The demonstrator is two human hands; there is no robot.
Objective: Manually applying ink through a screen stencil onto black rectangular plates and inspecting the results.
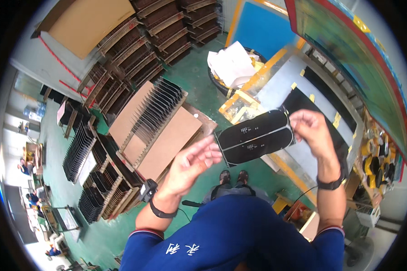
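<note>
A thin flat panel with two black rounded halves (253, 151), a pale line between them and small light marks, hangs level in front of my body. My right hand (311, 130) pinches its right end between thumb and fingers. At the panel's left edge is my left hand (195, 161), palm turned up and fingers spread. Its fingertips are beside that edge; whether they touch it I cannot tell. To the right, below my right hand, a grey work table (285, 86) carries a black sheet (298, 100) and bits of yellow tape.
A slotted rack (154, 118) with upright thin panels stands on cardboard at the left. More loaded racks (97, 189) sit lower left, and stacked racks (153, 27) at the back. A bin with white paper (230, 65) adjoins the table. A framed screen (352, 63) leans overhead right.
</note>
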